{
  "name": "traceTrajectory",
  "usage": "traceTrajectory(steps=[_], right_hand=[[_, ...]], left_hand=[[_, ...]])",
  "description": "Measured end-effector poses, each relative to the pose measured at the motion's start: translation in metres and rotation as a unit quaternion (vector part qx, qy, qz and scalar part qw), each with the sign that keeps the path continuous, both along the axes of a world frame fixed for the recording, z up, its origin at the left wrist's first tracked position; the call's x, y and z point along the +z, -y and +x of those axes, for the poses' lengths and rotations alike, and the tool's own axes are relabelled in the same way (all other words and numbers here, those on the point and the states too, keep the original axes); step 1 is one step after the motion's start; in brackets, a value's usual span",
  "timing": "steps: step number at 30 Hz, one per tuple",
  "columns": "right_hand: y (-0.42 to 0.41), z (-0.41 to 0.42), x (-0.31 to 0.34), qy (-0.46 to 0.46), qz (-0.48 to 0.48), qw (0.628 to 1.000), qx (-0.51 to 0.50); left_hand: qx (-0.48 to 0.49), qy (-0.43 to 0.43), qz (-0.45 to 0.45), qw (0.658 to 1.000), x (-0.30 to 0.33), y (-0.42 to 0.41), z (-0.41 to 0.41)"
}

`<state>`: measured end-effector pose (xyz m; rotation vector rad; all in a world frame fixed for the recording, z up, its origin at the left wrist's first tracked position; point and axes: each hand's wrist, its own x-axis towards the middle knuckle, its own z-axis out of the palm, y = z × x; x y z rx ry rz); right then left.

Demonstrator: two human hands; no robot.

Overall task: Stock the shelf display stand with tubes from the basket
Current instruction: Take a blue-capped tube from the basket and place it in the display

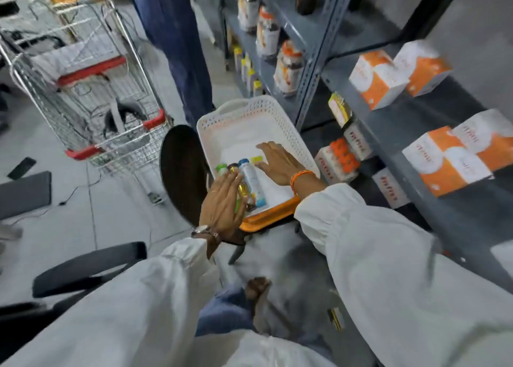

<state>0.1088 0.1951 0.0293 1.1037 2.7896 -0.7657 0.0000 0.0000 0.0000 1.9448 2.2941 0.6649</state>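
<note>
While both hands reach into the white basket (288,133), the left hand (222,208) lies flat-fingered against the tubes (251,182); the right hand (280,162) spreads open beside them.

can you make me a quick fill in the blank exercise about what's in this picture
1. The tubes lie in a white ____ that sits on an orange tray.
2. The wire shopping cart has ____ plastic trim.
3. The right hand wears an ____ band at the wrist.
4. The left hand wears a ____ at the wrist.

Missing words: basket; red; orange; watch
</note>
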Motion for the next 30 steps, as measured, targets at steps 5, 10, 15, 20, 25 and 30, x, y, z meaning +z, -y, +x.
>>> traceTrajectory(steps=[5, 10, 15, 20, 25, 30], right_hand=[[0.004, -0.021, -0.019, 0.030, -0.097, 0.995, -0.010], [0.002, -0.036, -0.031, 0.022, -0.123, 0.992, -0.032], [-0.002, -0.041, -0.032, 0.011, -0.126, 0.991, -0.051], [-0.007, -0.033, -0.014, -0.056, -0.158, 0.983, -0.081], [-0.027, -0.006, 0.043, -0.132, -0.123, 0.976, -0.120], [-0.055, 0.043, 0.132, -0.212, -0.021, 0.962, -0.173]], left_hand=[[-0.096, 0.008, -0.048, 0.994, -0.007, 0.017, 0.004], [-0.148, -0.031, -0.014, 0.988, -0.019, 0.020, -0.005], [-0.163, -0.047, -0.013, 0.985, -0.026, 0.018, -0.013], [-0.153, -0.009, -0.063, 0.986, -0.007, 0.011, -0.014], [-0.103, 0.050, -0.017, 0.993, 0.028, -0.014, -0.002], [-0.136, 0.085, 0.079, 0.984, 0.071, -0.072, 0.026]])
